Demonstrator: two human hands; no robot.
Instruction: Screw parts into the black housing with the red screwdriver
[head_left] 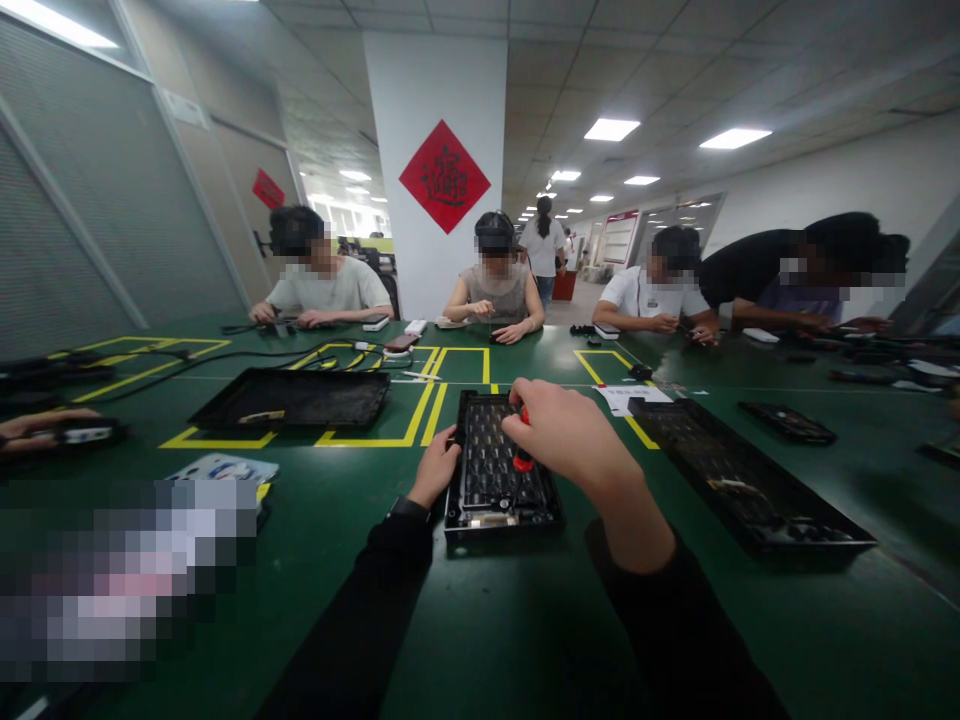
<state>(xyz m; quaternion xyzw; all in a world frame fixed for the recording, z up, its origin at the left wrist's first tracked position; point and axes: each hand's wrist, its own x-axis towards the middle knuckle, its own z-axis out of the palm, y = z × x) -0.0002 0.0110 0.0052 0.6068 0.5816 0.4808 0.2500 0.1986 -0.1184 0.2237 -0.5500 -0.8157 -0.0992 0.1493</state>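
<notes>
In front of me on the green table lies a black rectangular case (pixel 491 505) with rows of shiny rounded shapes and a small pale cylinder at its near end. My left hand (pixel 435 468) grips the case's left edge, its thumb at the rim. A screwdriver (pixel 523 462) with a red and black handle stands upright over the right part of the case. Around its handle my right hand (pixel 562 430) is closed, fingers on top. The screwdriver's tip is too dim to make out against the dark surface.
Shallow black trays lie to the left (pixel 300 400) and right (pixel 750 490). A paper sheet (pixel 634 398) and a dark flat part (pixel 787 422) are nearby. Cables (pixel 247 358) cross the table at left. A co-worker's hand (pixel 45 425) rests at far left; several people sit opposite.
</notes>
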